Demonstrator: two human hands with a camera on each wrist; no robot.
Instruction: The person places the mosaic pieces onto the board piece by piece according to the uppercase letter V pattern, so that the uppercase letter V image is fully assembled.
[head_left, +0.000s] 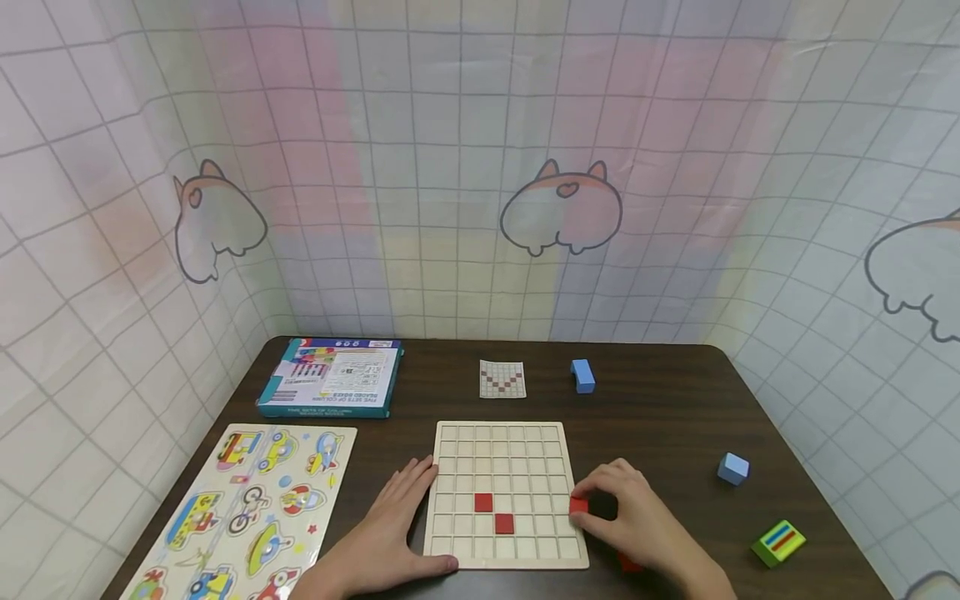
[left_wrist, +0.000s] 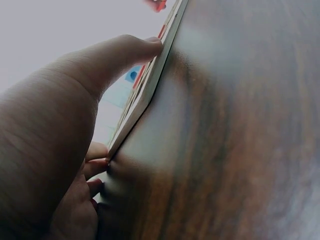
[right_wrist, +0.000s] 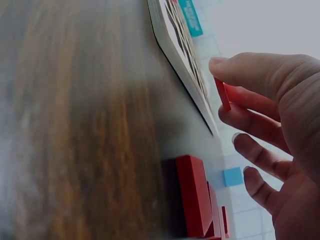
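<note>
A cream grid board [head_left: 458, 546] lies flat on the dark table, with one red tile [head_left: 483, 502] and a second red tile [head_left: 504, 523] in its cells. My left hand [head_left: 388, 527] rests at the board's near left corner, fingers along the left edge and thumb on the front edge. At the board's right edge, my right hand [head_left: 632, 515] pinches a small square red tile [right_wrist: 223, 94] between thumb and fingers. In the right wrist view, the tile is held edge-on above table height. Red blocks [right_wrist: 194, 195] sit on the table under that hand, mostly hidden in the head view.
A small pattern card [head_left: 502, 380] lies behind the board beside a blue block [head_left: 582, 377]. Another blue block [head_left: 733, 468] and a green striped block [head_left: 778, 544] are at right. A teal box [head_left: 330, 379] and a picture puzzle board [head_left: 247, 508] occupy the left side.
</note>
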